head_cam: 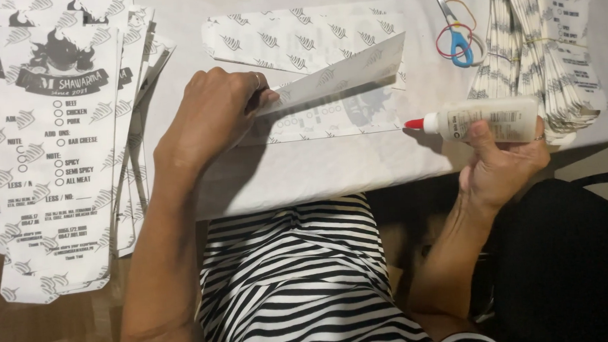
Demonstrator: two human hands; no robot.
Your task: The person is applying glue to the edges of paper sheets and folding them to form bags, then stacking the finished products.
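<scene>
Left hand (208, 120) pinching the folded flap of a printed paper wrapper (328, 97), lifting it off the white table (318, 167) at centre. Right hand (501, 164) gripping a white glue bottle (485, 120), red nozzle pointing left, near the wrapper's right edge. Flat printed sheets (53, 156) stacked left; blue-handled scissors (455, 31) and a bundled paper stack (547, 47) upper right.

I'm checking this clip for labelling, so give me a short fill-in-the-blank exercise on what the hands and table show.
1. The right hand holds a white glue bottle whose tip is coloured ____.
2. The left hand lifts a flap of the printed paper sheet and wears a ____ on one finger.
3. The scissors near the table's far edge have ____ handles.
4. A stack of printed sheets lies to the person's ____.

Missing words: red; ring; blue; left
</scene>
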